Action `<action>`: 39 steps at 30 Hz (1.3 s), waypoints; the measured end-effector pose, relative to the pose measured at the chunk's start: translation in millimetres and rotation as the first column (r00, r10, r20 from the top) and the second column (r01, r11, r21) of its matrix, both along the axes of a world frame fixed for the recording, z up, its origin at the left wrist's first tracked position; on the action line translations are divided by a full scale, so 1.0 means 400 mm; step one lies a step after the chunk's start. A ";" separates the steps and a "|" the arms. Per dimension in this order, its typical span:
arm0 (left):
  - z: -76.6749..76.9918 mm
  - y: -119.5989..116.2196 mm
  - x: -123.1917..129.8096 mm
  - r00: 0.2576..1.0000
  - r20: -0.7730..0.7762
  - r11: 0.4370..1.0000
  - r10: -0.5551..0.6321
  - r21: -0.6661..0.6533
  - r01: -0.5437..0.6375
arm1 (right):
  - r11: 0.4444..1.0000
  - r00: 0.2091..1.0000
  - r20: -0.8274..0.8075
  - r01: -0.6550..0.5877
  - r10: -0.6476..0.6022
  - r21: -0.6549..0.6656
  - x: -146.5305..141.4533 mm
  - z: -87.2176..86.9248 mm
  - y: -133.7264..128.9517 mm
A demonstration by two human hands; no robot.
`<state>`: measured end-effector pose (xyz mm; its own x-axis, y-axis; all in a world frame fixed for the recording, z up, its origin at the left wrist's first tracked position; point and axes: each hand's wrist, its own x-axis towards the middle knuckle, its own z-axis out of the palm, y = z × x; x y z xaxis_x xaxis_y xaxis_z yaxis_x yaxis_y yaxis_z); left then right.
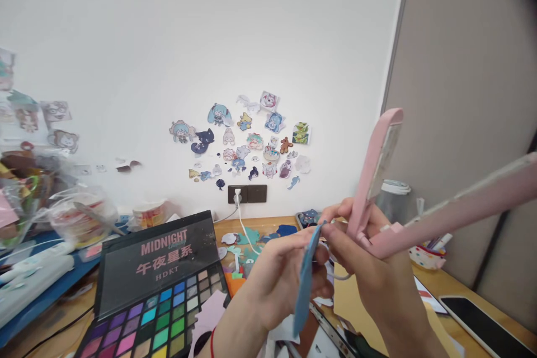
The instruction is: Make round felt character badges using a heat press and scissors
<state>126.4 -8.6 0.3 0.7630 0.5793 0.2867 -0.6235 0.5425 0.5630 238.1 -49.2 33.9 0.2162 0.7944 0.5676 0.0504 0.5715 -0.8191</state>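
Note:
A thin blue piece (pixel 305 285) hangs edge-on between my hands, pinched near its top. My left hand (pixel 279 274) is closed on it from the left side, with some fingers behind it. The thumb and fingers of my right hand (pixel 364 257) also meet at its top edge. The same right hand holds a pink flat iron (pixel 377 229) near its hinge; the two arms of the iron are spread apart, pointing up and to the right. A red string circles my left wrist.
An open eyeshadow palette (pixel 159 268) stands left of my hands. Coloured scraps (pixel 249 238) lie behind them. At the right are a black phone (pixel 486 324), a pen holder (pixel 428 254) and a lidded cup (pixel 394 198). A white power strip (pixel 37 279) is far left.

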 end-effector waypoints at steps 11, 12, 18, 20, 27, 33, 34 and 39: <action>0.048 -0.007 -0.092 0.700 -0.198 0.623 0.687 0.657 -0.426 | 0.982 0.982 0.036 0.183 -0.185 0.052 0.020 -0.008 0.027; 0.052 -0.011 -0.097 0.645 -0.232 0.579 0.729 0.712 -0.398 | 0.983 0.983 0.038 0.180 -0.181 0.042 0.019 -0.007 0.025; 0.064 -0.027 -0.103 0.457 -0.249 0.458 0.854 0.776 -0.433 | 0.985 0.986 0.035 0.164 -0.166 0.046 0.016 -0.007 0.024; 0.062 -0.027 -0.102 0.426 -0.256 0.446 0.868 0.780 -0.440 | 0.984 0.984 0.038 0.170 -0.172 0.055 0.015 -0.011 0.028; 0.057 -0.043 -0.075 -0.013 0.115 -0.109 0.993 0.893 -0.437 | 0.984 0.982 0.055 0.177 -0.178 0.027 0.013 -0.015 0.031; 0.025 -0.031 -0.057 -0.222 0.633 -0.669 0.742 0.721 -0.180 | 0.997 0.983 0.164 0.081 -0.083 0.019 0.010 -0.019 0.024; 0.015 -0.025 -0.057 -0.227 0.672 -0.706 0.705 0.696 -0.132 | 0.999 0.981 0.185 0.046 -0.050 0.027 0.008 -0.020 0.022; -0.010 -0.008 -0.056 -0.240 0.773 -0.798 0.588 0.603 -0.014 | 1.000 0.988 0.155 0.014 -0.011 -0.019 0.000 -0.027 0.014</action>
<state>103.9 -11.8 -3.8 0.0871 0.0247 0.9959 0.6889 -0.7236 -0.0423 238.2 -43.4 23.1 0.1365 0.8036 0.5793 0.1846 0.5539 -0.8119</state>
